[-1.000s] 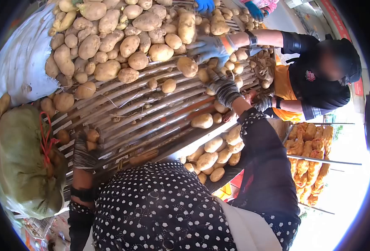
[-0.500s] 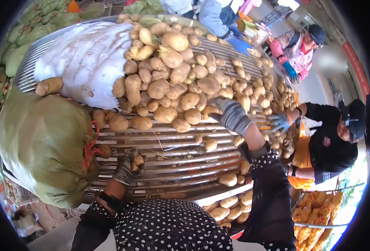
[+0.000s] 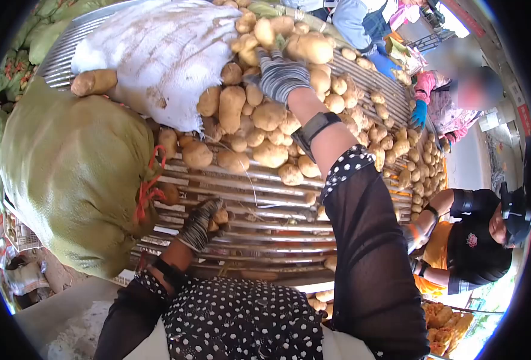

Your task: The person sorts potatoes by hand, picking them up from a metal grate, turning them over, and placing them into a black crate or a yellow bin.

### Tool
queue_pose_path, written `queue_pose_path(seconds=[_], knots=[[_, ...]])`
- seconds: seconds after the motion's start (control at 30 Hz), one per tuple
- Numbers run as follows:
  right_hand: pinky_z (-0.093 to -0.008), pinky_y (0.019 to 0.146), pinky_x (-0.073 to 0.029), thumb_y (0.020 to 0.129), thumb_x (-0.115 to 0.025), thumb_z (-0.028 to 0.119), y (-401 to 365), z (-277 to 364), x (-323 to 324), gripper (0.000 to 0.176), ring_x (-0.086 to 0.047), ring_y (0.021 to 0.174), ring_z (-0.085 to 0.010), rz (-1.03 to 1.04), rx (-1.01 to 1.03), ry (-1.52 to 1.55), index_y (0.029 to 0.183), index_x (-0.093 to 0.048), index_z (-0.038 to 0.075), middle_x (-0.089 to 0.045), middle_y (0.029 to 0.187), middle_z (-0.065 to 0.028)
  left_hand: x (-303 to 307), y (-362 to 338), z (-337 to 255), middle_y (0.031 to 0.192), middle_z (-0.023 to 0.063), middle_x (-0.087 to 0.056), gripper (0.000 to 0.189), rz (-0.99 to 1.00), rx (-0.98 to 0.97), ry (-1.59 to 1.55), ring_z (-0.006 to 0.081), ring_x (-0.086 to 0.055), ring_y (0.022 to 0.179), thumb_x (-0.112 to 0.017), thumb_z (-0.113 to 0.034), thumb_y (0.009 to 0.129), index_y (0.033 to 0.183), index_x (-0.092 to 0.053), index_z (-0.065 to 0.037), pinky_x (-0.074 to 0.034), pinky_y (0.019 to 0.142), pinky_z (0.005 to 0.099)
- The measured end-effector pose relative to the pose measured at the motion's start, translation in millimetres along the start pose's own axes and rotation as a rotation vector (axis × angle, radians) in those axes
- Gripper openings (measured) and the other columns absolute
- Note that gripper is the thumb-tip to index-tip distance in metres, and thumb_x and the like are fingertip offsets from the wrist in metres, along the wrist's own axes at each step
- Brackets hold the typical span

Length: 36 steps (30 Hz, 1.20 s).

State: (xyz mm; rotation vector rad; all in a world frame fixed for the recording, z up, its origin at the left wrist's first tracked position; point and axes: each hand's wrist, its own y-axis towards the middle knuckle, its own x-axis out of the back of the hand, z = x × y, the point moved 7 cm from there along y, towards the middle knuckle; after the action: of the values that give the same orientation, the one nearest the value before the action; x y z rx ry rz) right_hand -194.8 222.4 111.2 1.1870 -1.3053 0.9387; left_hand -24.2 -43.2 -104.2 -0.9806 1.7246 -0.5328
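Step in hand: you are picking through the potato pile on the slatted rack, as I judge it, one arm stretching far across.
Right hand: your right hand is lying palm down on the heap's top with its fingers loosely spread. I cannot tell if they are gripping anything.
Nearest potato: the large potato is sitting just beside those fingertips, near the white sack.
Left hand: your left hand is curling closed around a small potato, low over the rack beside the green sack.
Next move calls for: closing on one potato only, since the heap is looking loose.
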Motion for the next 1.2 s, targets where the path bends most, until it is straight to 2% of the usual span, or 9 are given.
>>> queue_pose_path(seconds=[0.1,0.3,0.43,0.57,0.63,0.77,0.8,0.93,1.2], knots=[[-0.04,0.104,-0.032,0.088,-0.047,0.049,-19,-27,-23,0.065,-0.038,0.126,-0.0353,0.417,-0.108,0.164,0.139,-0.031,0.013,-0.037,0.139,-0.0173,2,2,-4,0.079,0.0159,-0.063,0.024,0.078,-0.033,0.008,0.0272,-0.061,0.053,-0.062,-0.03,0.085,0.092,-0.053,-0.009,-0.047,0.038,0.0343],[-0.0438,0.103,-0.032,0.084,-0.056,0.035,-101,-68,-34,0.061,-0.037,0.124,-0.038,-0.014,0.007,0.025,0.138,-0.034,0.019,-0.044,0.131,-0.0205,-2,2,-4,0.078,0.0156,-0.063,0.026,0.061,-0.03,0.099,0.0254,-0.06,0.052,-0.058,-0.031,0.087,0.098,-0.05,-0.009,-0.048,0.037,0.0331],[-0.0479,0.103,-0.031,0.082,-0.058,0.032,-162,-86,-55,0.059,-0.035,0.123,-0.0433,0.218,-0.105,-0.03,0.134,-0.037,0.013,-0.039,0.135,-0.0201,-5,-3,-6,0.078,0.0148,-0.063,0.026,0.023,-0.053,0.15,0.0244,-0.06,0.052,-0.057,-0.031,0.087,0.098,-0.05,-0.008,-0.047,0.036,0.0319],[-0.0469,0.103,-0.033,0.083,-0.058,0.032,-221,-105,-66,0.062,-0.037,0.124,-0.04,0.075,-0.149,-0.09,0.137,-0.033,0.014,-0.035,0.138,-0.0213,-7,-5,-7,0.078,0.015,-0.063,0.024,0.052,-0.066,0.119,0.0242,-0.06,0.051,-0.057,-0.031,0.087,0.095,-0.052,-0.008,-0.047,0.036,0.0308],[-0.043,0.099,-0.038,0.084,-0.058,0.032,-232,-102,-53,0.066,-0.044,0.119,-0.0371,0.309,-0.136,0.098,0.14,-0.029,0.015,-0.032,0.14,-0.022,-10,-5,-7,0.077,0.0152,-0.063,0.024,0.057,-0.063,0.119,0.0242,-0.06,0.05,-0.057,-0.031,0.087,0.094,-0.052,-0.008,-0.047,0.036,0.0303],[-0.0388,0.094,-0.044,0.084,-0.059,0.033,-197,-82,-8,0.051,-0.052,0.109,-0.0357,0.36,-0.22,0.091,0.129,-0.045,0.011,-0.05,0.125,-0.0197,-5,0,-5,0.077,0.0145,-0.063,0.025,0.009,-0.06,0.169,0.0235,-0.059,0.049,-0.057,-0.032,0.087,0.094,-0.052,-0.009,-0.046,0.036,0.03],[-0.0368,0.093,-0.044,0.085,-0.058,0.034,-182,-71,4,0.042,-0.055,0.106,-0.0322,0.168,-0.182,0.124,0.12,-0.052,0.011,-0.057,0.116,-0.0157,-4,-2,-6,0.077,0.0141,-0.063,0.026,-0.012,-0.074,0.201,0.0231,-0.059,0.049,-0.057,-0.033,0.087,0.095,-0.052,-0.009,-0.046,0.036,0.0299],[-0.0358,0.093,-0.043,0.086,-0.055,0.036,-113,19,19,0.049,-0.057,0.107,-0.025,0.235,-0.033,0.512,0.128,-0.045,0.014,-0.056,0.122,-0.0132,-9,-6,-9,0.078,0.0127,-0.064,0.026,0.015,-0.112,0.259,0.0225,-0.06,0.05,-0.057,-0.034,0.087,0.095,-0.053,-0.01,-0.047,0.037,0.0307],[-0.0446,0.095,-0.04,0.079,-0.059,0.048,-104,43,-41,0.066,-0.045,0.118,-0.0405,0.145,-0.18,0.441,0.133,-0.04,0.017,-0.041,0.133,-0.0241,-14,-7,-8,0.076,0.0141,-0.064,0.023,0.08,-0.095,0.158,0.0229,-0.06,0.05,-0.059,-0.03,0.087,0.094,-0.055,-0.009,-0.046,0.038,0.0299]])
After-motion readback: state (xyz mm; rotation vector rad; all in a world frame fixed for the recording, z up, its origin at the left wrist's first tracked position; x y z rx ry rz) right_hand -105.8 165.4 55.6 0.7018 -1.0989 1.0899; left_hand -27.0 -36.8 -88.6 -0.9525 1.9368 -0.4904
